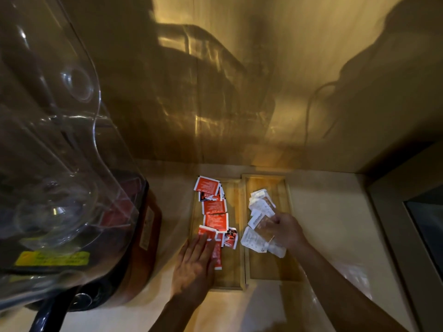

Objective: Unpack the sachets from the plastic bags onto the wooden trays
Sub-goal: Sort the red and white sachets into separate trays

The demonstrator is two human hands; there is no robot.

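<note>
- While lying flat, fingers together, left hand (pixel 195 264) presses palm-down on the near red sachets (pixel 215 220) in the left tray (pixel 233 279); nothing pinched, hand spread wide.
- Red sachets strung in a loose, overlapping line down the left tray, from its far left corner to the fingers; one (pixel 217 257) pokes out near, beside the hand's right edge.
- Right hand (pixel 285 232) curled over the white sachets (pixel 261 212) in the right tray (pixel 268 269), fingers closed on one or more of them; exact count lost in blur.
- White sachets heaped mid-tray, fanned from far to near, a few spilling out under the hand on its near side.
- Two trays side by side, touching, long sides running far to near, on a pale counter (pixel 335 216).
- Near end of each tray bare wood.
- Left of the trays, well apart from the right one: dark appliance (pixel 134 248) with a yellow label, close to the left tray's edge.
- Clear curved cover (pixel 60 140) fills the left of the view, very close to the camera.
- Glossy golden wall (pixel 227 80) at the far side, shadows across it.
- Plastic bags not clearly made out.
</note>
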